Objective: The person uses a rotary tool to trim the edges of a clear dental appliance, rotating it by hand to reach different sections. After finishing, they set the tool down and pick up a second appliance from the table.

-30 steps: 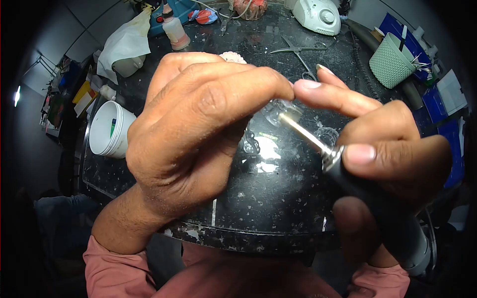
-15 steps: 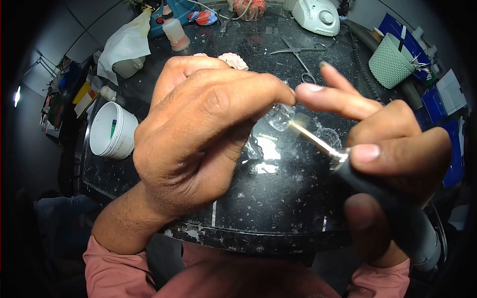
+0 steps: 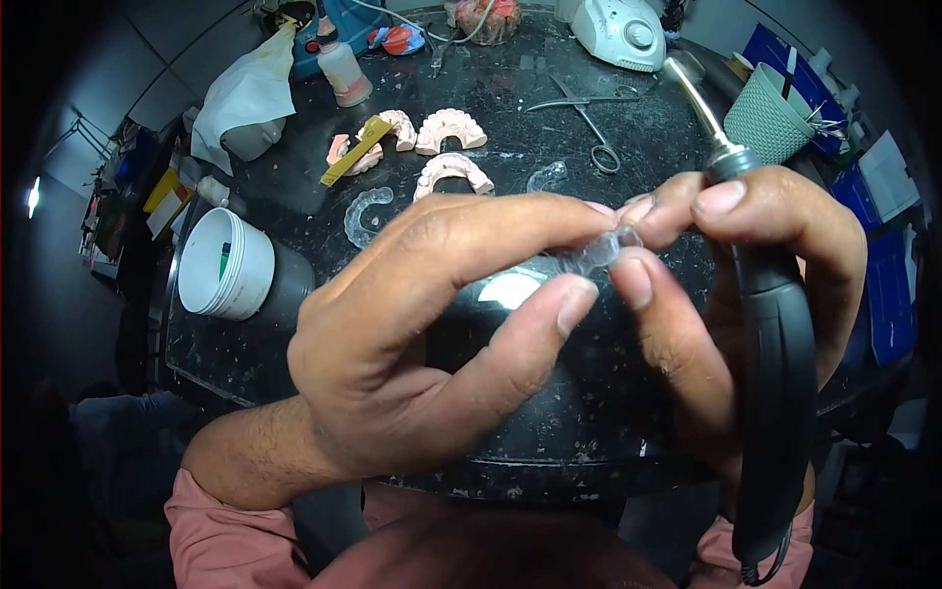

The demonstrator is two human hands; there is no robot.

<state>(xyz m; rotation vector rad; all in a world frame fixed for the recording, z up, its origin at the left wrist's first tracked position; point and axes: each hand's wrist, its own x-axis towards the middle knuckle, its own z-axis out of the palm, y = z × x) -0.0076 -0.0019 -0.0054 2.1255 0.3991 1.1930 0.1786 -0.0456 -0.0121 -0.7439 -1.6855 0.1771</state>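
Note:
A clear plastic dental aligner (image 3: 592,255) is held up between my hands above the black table. My left hand (image 3: 402,304) has its index finger along the aligner's top edge and its thumb close below. With thumb and a fingertip, my right hand (image 3: 800,231) pinches the aligner's right end. That same hand grips a black rotary handpiece (image 3: 770,383), which stands nearly upright with its metal shank and tip (image 3: 702,103) pointing up, away from the aligner. Part of the aligner is hidden by my fingers.
Beyond my hands lie plaster dental models (image 3: 451,131), a yellow strip (image 3: 355,150), another clear aligner (image 3: 365,218), a clear piece (image 3: 548,177) and scissors (image 3: 594,133). A white tub (image 3: 257,270) stands left, a green basket (image 3: 760,123) right, a white control unit (image 3: 618,34) at the back.
The handpiece has swung from pointing at the aligner to upright, its tip now clear of it. My right thumb and finger have come onto the aligner. My left thumb has come into view.

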